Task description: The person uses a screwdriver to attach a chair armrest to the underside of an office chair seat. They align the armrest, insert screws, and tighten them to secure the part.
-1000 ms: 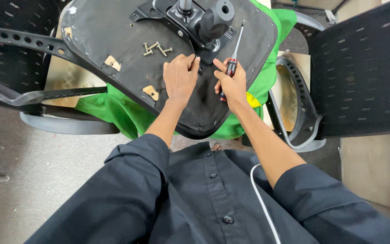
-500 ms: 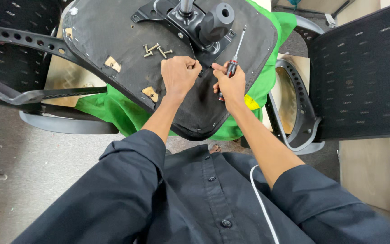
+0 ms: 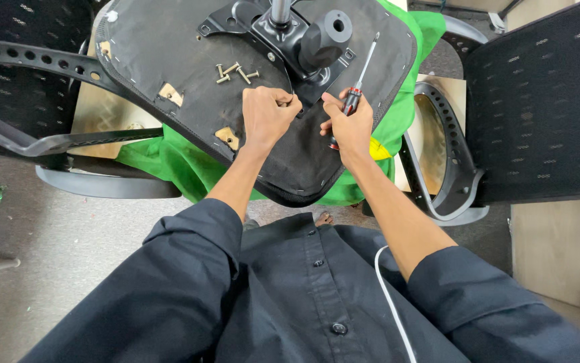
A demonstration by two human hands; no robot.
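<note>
Our right hand [image 3: 349,128] is closed around the red-and-black handle of a screwdriver [image 3: 360,79], fingers wrapped tight; the thin metal shaft rises up and to the right out of the fist, its tip free above the seat and touching nothing. Our left hand [image 3: 268,115] is curled into a loose fist just beside the right, knuckles up, fingertips pressed at the edge of the black metal mechanism plate [image 3: 270,30]; whether it pinches something small there we cannot tell, since the fingers hide it.

Both hands rest on the black underside of an upturned office chair seat [image 3: 169,47], which lies tilted over a bright green cloth [image 3: 175,165]; the mechanism plate sits at the seat's upper middle, with a chrome gas-lift column [image 3: 280,10] standing out of it and a black round knob [image 3: 327,37] just to its right. A small heap of loose bolts [image 3: 236,71] lies on the seat left of the plate, near the left hand but apart from it; tan patches [image 3: 170,93] show through the black fabric further left.

A perforated black armrest frame [image 3: 31,59] lies at the left; another [image 3: 448,154] lies at the right, beside a black mesh chair back [image 3: 538,101]; our dark shirt fills the bottom.
</note>
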